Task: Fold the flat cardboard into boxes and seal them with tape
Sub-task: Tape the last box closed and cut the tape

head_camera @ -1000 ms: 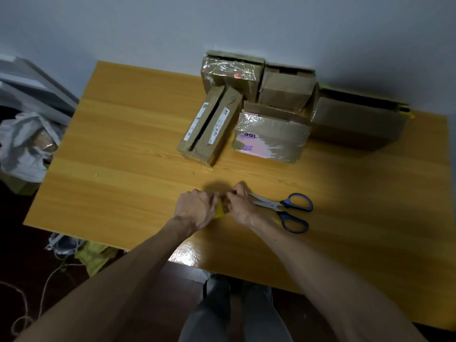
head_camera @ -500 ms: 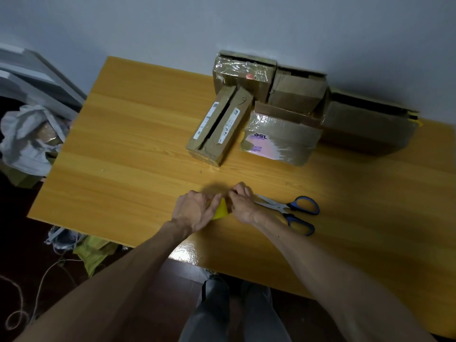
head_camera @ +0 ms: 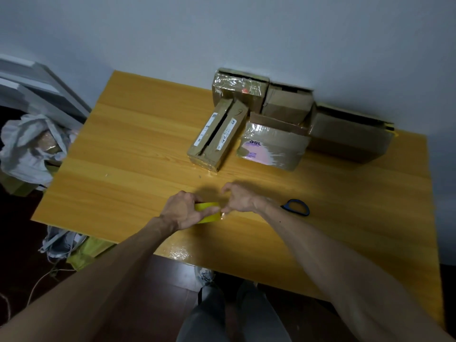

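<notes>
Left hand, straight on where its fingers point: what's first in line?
Probably the right hand, pinching at the far edge of the yellow tape roll that the left hand grips. Blue-handled scissors lie further along, behind the right wrist.

Yellow tape roll (head_camera: 208, 212), blue-handled scissors (head_camera: 297, 207), brown cardboard boxes (head_camera: 271, 146), orange-yellow woodgrain table (head_camera: 138, 154).

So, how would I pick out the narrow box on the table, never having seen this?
On the wooden table, cardboard boxes cluster against the far wall. The narrow box is the front left one, lying at an angle. Only it has two white label strips along a dark slit in its top.
</notes>
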